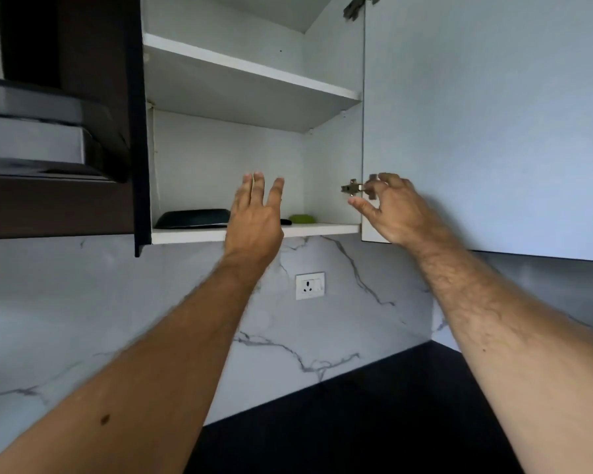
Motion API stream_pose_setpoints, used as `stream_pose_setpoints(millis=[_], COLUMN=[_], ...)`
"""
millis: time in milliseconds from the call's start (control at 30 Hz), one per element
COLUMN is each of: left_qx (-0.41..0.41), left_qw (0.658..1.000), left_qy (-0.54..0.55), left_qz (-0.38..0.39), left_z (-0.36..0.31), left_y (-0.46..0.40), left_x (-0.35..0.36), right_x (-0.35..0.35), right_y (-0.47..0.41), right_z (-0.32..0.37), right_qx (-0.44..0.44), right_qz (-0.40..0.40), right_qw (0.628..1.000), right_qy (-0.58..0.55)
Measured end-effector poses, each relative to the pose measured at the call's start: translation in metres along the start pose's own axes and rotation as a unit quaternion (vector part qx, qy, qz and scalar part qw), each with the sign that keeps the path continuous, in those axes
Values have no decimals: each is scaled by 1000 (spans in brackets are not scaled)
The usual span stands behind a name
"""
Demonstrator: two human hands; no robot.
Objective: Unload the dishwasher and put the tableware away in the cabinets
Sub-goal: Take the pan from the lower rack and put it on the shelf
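Both arms reach up toward the open cabinet (332,155). The left hand (254,213) is spread, fingers straight; the right hand (391,210) hangs loosely curled, holding nothing. A dark dish (192,218) rests on the bottom shelf (322,230).

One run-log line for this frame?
stage: at open cabinet | left hand: empty, raised before bottom shelf | right hand: empty, by hinge | shelf: dark dish, green item
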State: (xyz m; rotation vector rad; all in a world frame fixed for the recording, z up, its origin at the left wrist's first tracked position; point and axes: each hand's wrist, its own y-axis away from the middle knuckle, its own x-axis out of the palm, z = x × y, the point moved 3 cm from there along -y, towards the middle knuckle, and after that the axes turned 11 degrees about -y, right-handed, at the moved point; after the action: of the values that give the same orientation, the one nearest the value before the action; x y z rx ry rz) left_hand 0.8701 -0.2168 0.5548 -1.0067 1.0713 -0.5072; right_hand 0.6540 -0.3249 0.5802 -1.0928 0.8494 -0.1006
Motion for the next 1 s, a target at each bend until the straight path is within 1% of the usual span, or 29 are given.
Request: stream_pose_setpoints(millis=[133, 233, 333, 467, 567, 767, 1000], left_qx=[32, 38, 55, 100, 138, 189, 254], left_qw=[998, 996, 992, 980, 971, 946, 915], left_qy=[53, 79, 116, 173, 195, 249, 302], left_qz=[3, -6, 6, 18, 33, 81, 84], left_z=[-14, -26, -47, -89, -124, -192, -267], left_y=[19, 39, 61, 95, 120, 161, 224], left_x=[-25, -27, -25, -25, -28, -44, -87], right_x=[-36, -61, -86, -120, -141, -191, -255], right_y=[41, 76, 117, 173, 209, 281, 392], right_z=[0, -3, -11, -26, -40, -62, -75], right_qx=[18, 32, 60, 104, 136, 199, 300], right_qz=[-17, -25, -17, 6, 21, 21, 68], right_qw=[998, 995, 991, 980, 972, 953, 912], right_qy=[51, 86, 120, 170, 193, 228, 272])
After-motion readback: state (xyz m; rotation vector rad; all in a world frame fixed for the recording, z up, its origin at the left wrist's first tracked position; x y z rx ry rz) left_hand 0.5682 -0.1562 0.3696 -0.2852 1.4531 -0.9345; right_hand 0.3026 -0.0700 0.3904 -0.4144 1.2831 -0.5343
